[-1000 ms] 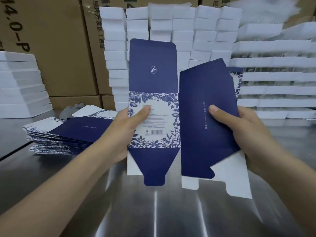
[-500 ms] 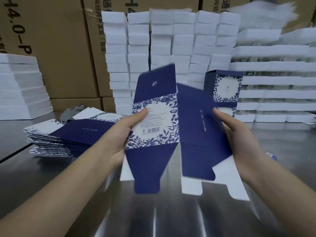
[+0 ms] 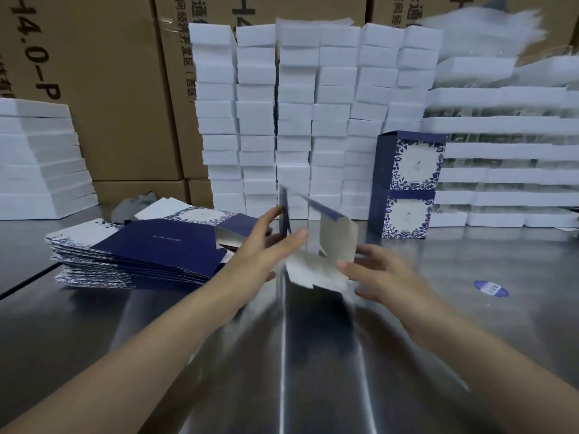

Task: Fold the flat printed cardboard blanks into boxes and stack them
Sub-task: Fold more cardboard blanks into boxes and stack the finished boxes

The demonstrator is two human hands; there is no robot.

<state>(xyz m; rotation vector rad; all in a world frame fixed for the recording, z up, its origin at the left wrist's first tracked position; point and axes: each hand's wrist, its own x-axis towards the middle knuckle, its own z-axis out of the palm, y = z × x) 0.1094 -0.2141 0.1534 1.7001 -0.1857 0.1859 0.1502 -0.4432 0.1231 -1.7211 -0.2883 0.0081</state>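
**Two hands around one navy-and-white printed cardboard blank [image 3: 335,242]**

The left hand [image 3: 266,245] gripped the blank, thumb across the white inner face and fingers behind an upright navy panel. The right hand [image 3: 385,277] pinched a white flap at its lower edge, thumb in front and fingers behind, though motion blur softened the detail. The blank hung between both hands, partly folded, just above the shiny steel table [image 3: 282,355].

Just beyond the left hand lay a low pile of flat navy printed blanks [image 3: 141,249]. Beyond the right hand stood two finished floral-printed boxes [image 3: 407,186], one on the other. A blue oval sticker [image 3: 491,288] lay on the table outside the right hand. Farther off rose stacked white foam blocks [image 3: 313,120] and brown cartons [image 3: 109,89].
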